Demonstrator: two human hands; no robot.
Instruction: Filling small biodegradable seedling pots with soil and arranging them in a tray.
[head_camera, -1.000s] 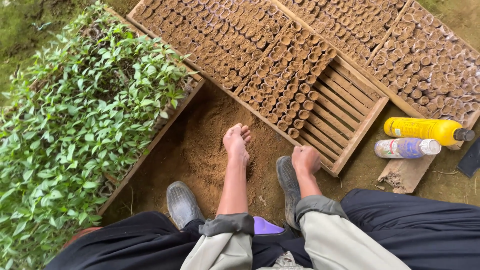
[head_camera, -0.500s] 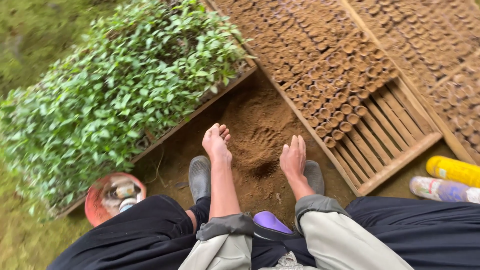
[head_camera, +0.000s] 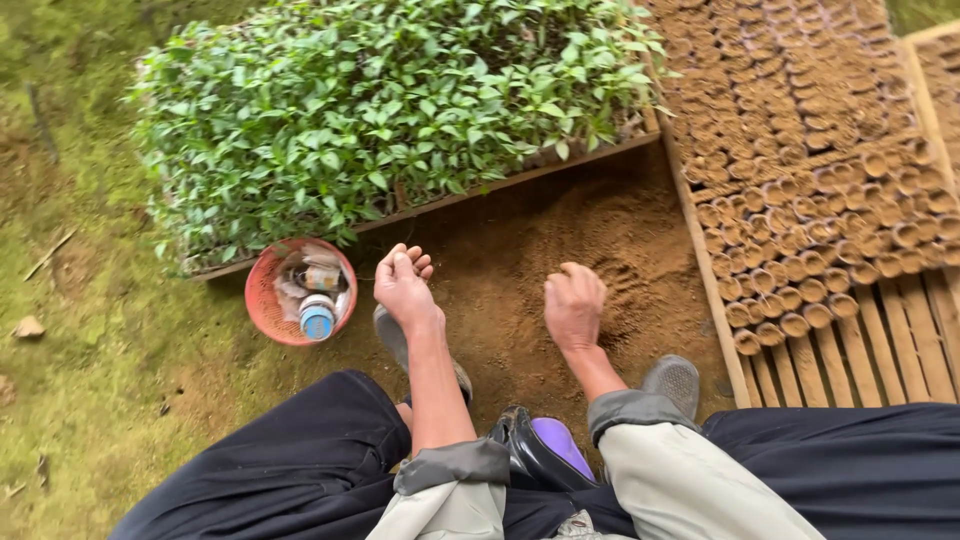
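Two hands: left hand (head_camera: 403, 287) cupped, right hand (head_camera: 573, 305) on soil (head_camera: 560, 240).

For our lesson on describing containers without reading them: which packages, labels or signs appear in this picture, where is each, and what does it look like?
Small bottle: in the red basket left of the left hand; round, blue cap, pale label.
Small labelled container: same basket, behind the bottle; lying down, multicoloured label, kind unclear.
Crumpled pale wrappers: in the basket beside them.
No signs or screens show.
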